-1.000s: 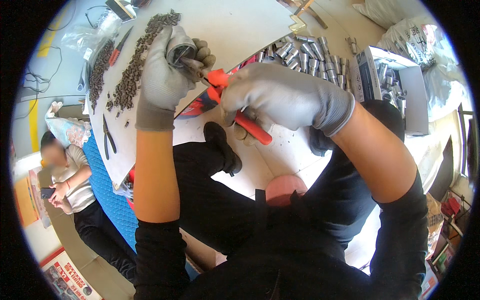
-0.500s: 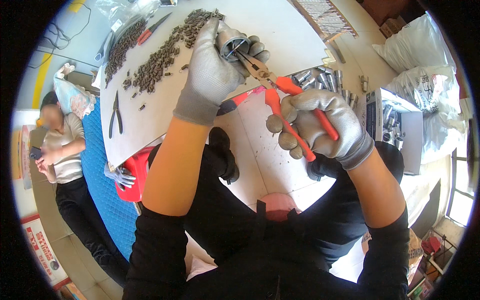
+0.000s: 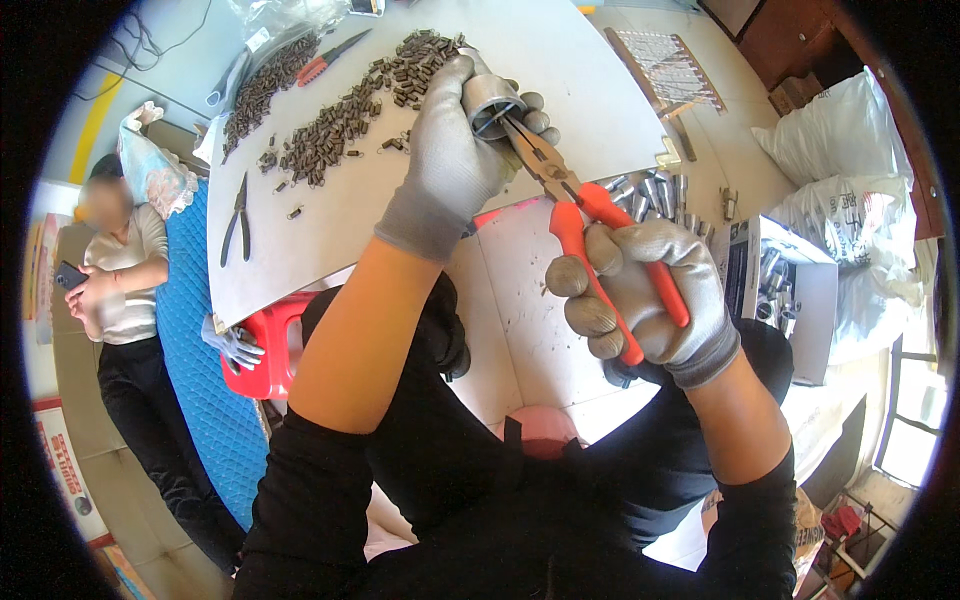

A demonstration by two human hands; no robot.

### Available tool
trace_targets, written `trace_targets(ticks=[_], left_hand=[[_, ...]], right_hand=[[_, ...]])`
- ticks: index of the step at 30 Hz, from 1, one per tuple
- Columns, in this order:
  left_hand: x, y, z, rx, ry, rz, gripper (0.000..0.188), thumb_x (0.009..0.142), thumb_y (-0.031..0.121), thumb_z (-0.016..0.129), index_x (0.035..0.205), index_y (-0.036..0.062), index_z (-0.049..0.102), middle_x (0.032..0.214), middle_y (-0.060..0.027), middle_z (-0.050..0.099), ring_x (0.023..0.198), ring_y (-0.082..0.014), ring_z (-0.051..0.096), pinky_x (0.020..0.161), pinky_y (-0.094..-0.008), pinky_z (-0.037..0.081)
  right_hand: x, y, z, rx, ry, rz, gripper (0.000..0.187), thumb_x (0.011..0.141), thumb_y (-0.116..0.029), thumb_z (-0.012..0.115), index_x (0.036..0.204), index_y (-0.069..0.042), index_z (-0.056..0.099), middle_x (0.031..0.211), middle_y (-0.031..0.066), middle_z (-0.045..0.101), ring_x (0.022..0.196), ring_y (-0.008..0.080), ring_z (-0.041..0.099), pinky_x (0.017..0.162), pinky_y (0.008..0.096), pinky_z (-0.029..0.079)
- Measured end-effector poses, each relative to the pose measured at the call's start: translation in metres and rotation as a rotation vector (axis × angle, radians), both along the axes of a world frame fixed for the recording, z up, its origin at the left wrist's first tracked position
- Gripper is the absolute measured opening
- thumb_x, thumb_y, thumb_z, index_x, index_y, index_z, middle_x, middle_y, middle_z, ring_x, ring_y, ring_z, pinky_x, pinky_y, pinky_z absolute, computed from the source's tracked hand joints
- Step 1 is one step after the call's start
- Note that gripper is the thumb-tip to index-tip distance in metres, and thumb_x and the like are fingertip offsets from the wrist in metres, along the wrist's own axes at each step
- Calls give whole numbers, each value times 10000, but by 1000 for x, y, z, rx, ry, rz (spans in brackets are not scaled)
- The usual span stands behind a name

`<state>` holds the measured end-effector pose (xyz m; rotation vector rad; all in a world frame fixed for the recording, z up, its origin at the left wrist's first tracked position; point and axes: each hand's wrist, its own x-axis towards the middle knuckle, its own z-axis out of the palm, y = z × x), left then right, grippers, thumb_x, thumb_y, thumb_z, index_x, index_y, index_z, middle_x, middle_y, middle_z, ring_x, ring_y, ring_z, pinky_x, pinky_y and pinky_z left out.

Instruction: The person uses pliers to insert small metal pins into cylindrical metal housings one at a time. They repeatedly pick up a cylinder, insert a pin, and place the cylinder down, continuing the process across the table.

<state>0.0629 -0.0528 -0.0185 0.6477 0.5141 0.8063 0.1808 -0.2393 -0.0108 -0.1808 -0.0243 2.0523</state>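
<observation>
My gloved left hand (image 3: 455, 150) grips a silvery metal tube fitting (image 3: 490, 100) with its round open end facing me. In my gloved right hand (image 3: 660, 290) is a pair of long-nose pliers (image 3: 570, 195) with red handles. The handles are spread a little, and the jaw tips reach the rim of the fitting's opening. Whether the jaws pinch anything inside I cannot make out. Beyond my left hand, many small dark coil springs (image 3: 335, 135) lie in heaps on the white table (image 3: 330, 235).
Dark-handled pliers (image 3: 237, 220) and red-handled pliers (image 3: 330, 58) lie on the table. Metal fittings (image 3: 655, 195) are grouped past its right edge, beside a box of fittings (image 3: 775, 280). A red stool (image 3: 270, 345) holds a glove. A person (image 3: 130, 260) with a phone reclines at left.
My view has shifted slightly. Both hands have moved a little down and right in the picture, with the pliers' tips still at the fitting's opening.
</observation>
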Motion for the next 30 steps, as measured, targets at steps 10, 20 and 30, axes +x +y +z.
trace_targets(ticks=[10,20,30], left_hand=[[-1,4,0,277,-62,-46,736,941,730,374,1109,34,542,892,-151,655,799,-256,668,767,-456,560],[-19,8,16,486,-246,-52,907,890,819,282,1280,27,486,880,-143,685,743,-245,685,727,-406,580],[-54,22,28,1093,376,295,564,909,368,718,1245,1,454,976,-59,574,851,-158,594,722,-290,521]], right_hand=[[-4,-5,12,29,-260,-103,387,850,-208,590,1095,92,588,1092,255,610,877,372,603,781,507,512],[-3,-2,-21,171,-352,14,472,714,-162,671,1097,113,661,1388,369,461,1250,478,527,1078,582,391],[-11,11,-16,144,-588,-209,402,689,-125,629,1025,96,627,1254,301,531,1160,435,588,1011,557,481]])
